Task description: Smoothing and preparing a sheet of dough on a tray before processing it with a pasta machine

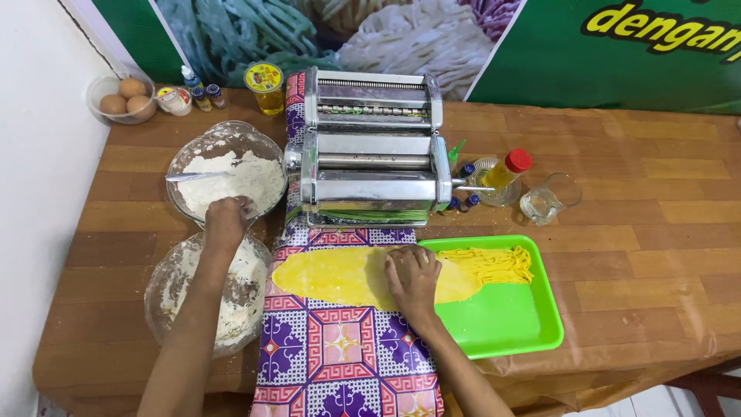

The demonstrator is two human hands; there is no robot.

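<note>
My left hand (228,218) reaches into a glass bowl of white flour (231,174), fingers bunched in the flour at its near rim. My right hand (413,279) lies flat on a yellow dough sheet (332,274) spread over a purple patterned cloth (340,347). The sheet's right end runs onto a green tray (509,316), where cut yellow noodles (498,264) lie. A metal pasta machine (374,147) stands just behind the dough.
A second floured glass bowl (174,286) sits under my left forearm. A bowl of eggs (122,98), small bottles and a jar (265,86) line the back left. An oil bottle (505,168) in a dish and a glass cup (548,198) stand right of the machine.
</note>
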